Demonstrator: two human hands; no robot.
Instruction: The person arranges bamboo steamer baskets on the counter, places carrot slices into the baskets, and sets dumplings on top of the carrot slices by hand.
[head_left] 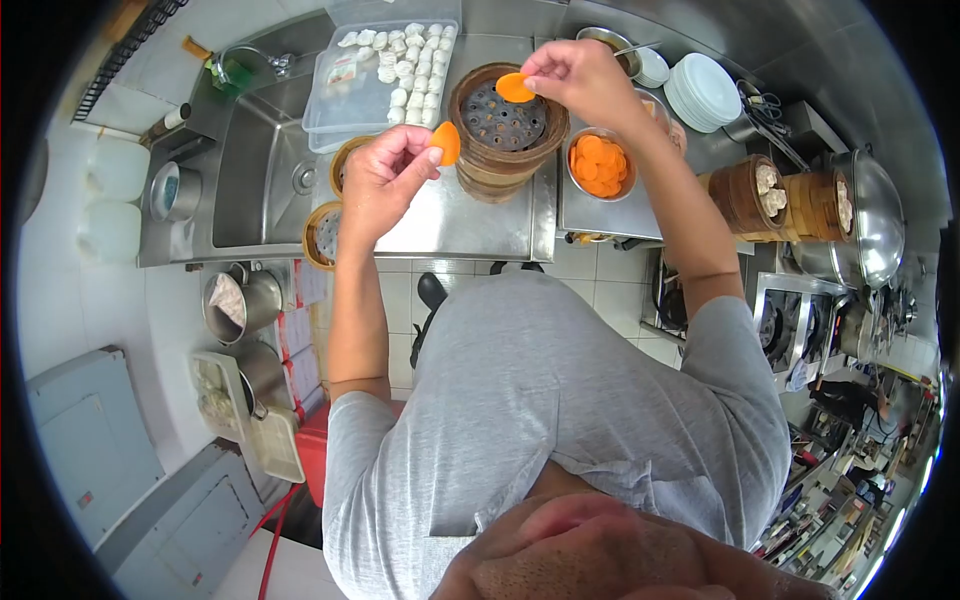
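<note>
**First:** Look at the orange slice (514, 90) in your right hand (578, 82): it shows against the perforated liner (500, 118) in the bamboo steamer (497, 178). Whether it touches, I can't tell.

**Second:** Your right grip pinches it by the edge, between thumb and fingers. It looks thin, so a slack pinch could let it slip and land askew across the holes.

**First:** And your left hand (388, 178)?

**Second:** That grip pinches a second slice (446, 143), just off the steamer's left side. Part those fingers there and it would likely drop on the surface (440, 225) instead.

**First:** Mind your right forearm too. It reaches past the bowl (603, 198) of slices; dip that arm and you could tip it.

**Second:** Beyond your left hand stands the plastic box (325, 112) with rows of white dough pieces (405, 75). A wide swing could catch its near edge.
</note>
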